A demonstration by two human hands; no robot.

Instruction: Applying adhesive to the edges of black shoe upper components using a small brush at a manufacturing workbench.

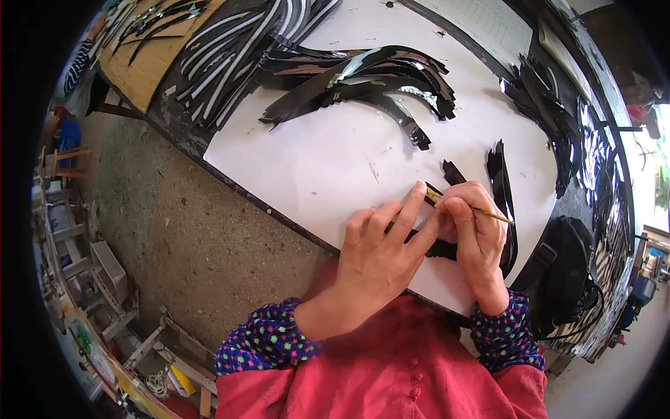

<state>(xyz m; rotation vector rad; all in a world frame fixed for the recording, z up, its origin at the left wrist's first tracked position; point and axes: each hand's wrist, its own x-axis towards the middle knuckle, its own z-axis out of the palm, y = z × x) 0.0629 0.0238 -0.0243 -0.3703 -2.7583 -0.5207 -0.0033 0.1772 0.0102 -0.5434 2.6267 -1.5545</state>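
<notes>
On the white board (293, 174), a black glossy strip (441, 249) lies under my two hands. My left hand (377, 258) rests on it with fingers spread, the index fingertip touching the strip's far end near a small yellow patch. Pinched in my right hand (478, 237) is a thin gold-brown stick (494, 215); its working end is hidden by my fingers, so its exact kind is unclear. Another curved black strip (497, 171) stands just beyond my right hand. Farther back lies a loose bunch of black strips (363, 84), some marked in yellow.
Black and white strips (223, 63) pile up at the back left beside brown cardboard (150, 63). More dark strips (551, 112) lie along the right. A black bag (569, 262) sits at the right edge. Wooden frames (105, 272) stand on the floor. Someone's striped sleeve (77, 66) shows far left.
</notes>
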